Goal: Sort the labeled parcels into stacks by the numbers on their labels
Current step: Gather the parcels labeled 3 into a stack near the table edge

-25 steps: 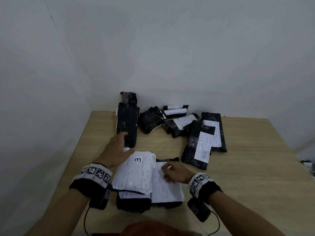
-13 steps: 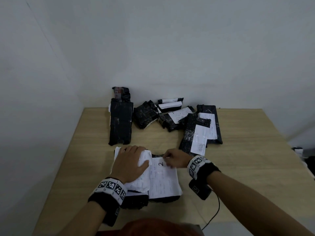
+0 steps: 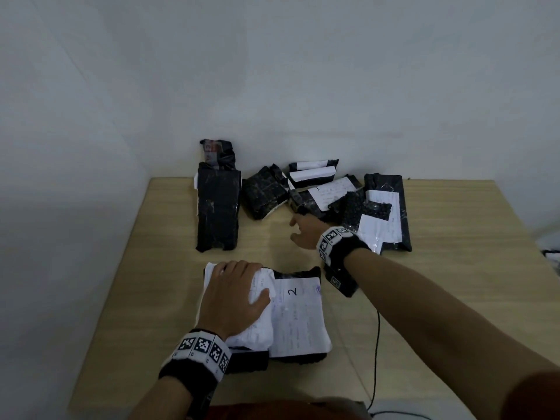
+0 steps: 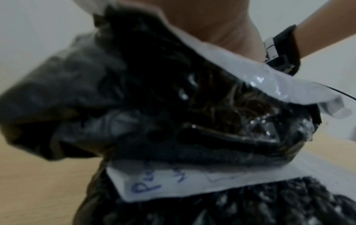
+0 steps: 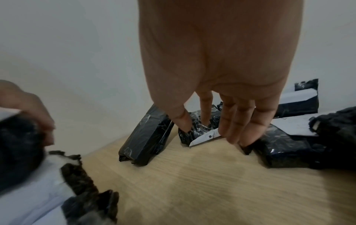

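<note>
My left hand (image 3: pixel 235 295) lies palm down on a black parcel with a white label (image 3: pixel 257 328), whose number is covered. In the right wrist view its fingertips (image 5: pixel 38 115) bend over that parcel's far edge. This parcel (image 4: pixel 173 99) sits on another black parcel and overlaps the parcel labelled 2 (image 3: pixel 298 322). My right hand (image 3: pixel 298 230) is open and empty, stretched toward the far pile. Its straight fingers (image 5: pixel 238 124) hang just in front of a small black parcel (image 5: pixel 200 129) and beside the parcel labelled 1 (image 3: pixel 327 195).
A long black parcel (image 3: pixel 217 213) lies at the back left of the wooden table (image 3: pixel 439 298). Several more parcels (image 3: pixel 385 213) crowd the back wall. Walls close the left and far sides. A black cable (image 3: pixel 377 359) hangs off my right wrist.
My right hand left the parcel labelled 2 and reached forward to the far pile. My left hand set the labelled parcel down on the near stack and now covers its number.
</note>
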